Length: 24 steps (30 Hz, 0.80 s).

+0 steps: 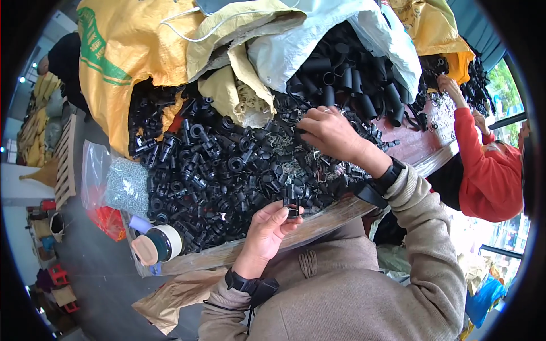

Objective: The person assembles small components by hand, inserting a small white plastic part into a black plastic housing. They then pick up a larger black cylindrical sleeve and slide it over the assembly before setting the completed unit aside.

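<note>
At the table's near edge, my left hand (267, 232) pinches a black plastic fitting (292, 196) upright between thumb and fingers. My right hand (333, 133) is over the far part of the parts pile, its fingers bent together. Something small and dark shows at those fingertips, too little of it to name. Beneath and around both hands spreads a heap of black plastic fittings (196, 165), many with round collars. Small metal clips (278, 142) lie mixed with black pieces near my right hand.
Black tubes (364, 94) spill from a white sack (284, 51) at the back. A yellow sack (136, 40) stands far left. Left of the pile are a bag of screws (126, 184) and tape rolls (165, 243). A person in red (483, 165) reaches in from the right.
</note>
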{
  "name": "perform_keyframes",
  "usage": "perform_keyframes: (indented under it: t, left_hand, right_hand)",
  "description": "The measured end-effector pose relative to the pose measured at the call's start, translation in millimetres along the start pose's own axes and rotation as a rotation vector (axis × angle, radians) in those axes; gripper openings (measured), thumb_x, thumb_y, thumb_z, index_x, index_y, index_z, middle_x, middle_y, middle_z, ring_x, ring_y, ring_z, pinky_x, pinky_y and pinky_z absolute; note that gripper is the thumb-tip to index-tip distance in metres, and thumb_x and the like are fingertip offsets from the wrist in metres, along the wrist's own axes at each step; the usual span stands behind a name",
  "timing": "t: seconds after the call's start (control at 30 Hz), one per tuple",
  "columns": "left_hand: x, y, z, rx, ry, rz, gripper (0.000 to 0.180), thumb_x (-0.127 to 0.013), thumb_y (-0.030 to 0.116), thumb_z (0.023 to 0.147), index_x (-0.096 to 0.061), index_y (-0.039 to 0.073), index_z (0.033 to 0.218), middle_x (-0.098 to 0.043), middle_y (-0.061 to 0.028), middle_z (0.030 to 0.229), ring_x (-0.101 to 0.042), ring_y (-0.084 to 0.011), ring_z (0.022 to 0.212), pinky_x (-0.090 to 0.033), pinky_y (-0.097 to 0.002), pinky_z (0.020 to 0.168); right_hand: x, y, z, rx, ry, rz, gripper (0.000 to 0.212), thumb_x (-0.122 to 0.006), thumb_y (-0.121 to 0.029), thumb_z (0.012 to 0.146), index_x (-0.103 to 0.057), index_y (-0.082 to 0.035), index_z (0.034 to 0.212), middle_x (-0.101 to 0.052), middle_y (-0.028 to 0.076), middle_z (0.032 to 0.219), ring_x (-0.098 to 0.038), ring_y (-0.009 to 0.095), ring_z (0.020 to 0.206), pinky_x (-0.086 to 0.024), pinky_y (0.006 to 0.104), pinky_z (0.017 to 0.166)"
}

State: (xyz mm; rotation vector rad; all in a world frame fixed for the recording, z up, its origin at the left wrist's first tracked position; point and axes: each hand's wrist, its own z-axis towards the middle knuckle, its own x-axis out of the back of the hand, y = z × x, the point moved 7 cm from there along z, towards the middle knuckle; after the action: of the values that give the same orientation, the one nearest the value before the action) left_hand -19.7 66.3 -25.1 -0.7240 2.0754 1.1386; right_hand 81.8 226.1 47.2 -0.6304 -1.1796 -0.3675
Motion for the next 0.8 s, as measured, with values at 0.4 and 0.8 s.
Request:
perform_keyframes:
  t: [0.4,0.8]
  left_hand:
    - [6.6,15.3,-6.1,-0.044,0.020,-0.022,0.025,-0.054,0.016,0.082,-0.053,-0.004,0.097,-0.058,-0.0168,0.094,-0.060,-0.0194,0.076,-0.050,-0.0239,0.065]
    - [4.2,9.5,-5.6,-0.099,0.019,-0.018,0.026,-0.054,0.019,0.083,-0.053,-0.003,0.097,-0.058,-0.0151,0.092,-0.059,-0.0180,0.077,-0.050,-0.0231,0.064]
  right_hand:
    - [-46.0,-3.1,85.8,-0.008,0.045,-0.114,0.020,-0.055,-0.008,0.073,-0.052,-0.005,0.092,-0.051,0.011,0.082,-0.057,0.027,0.070,-0.047,0.0339,0.058]
    - [-36.8,0.9,24.2,-0.240,-0.058,1.330,0.022,-0.059,-0.010,0.078,-0.054,-0.002,0.098,-0.057,0.004,0.083,-0.058,0.013,0.072,-0.047,0.0233,0.059]
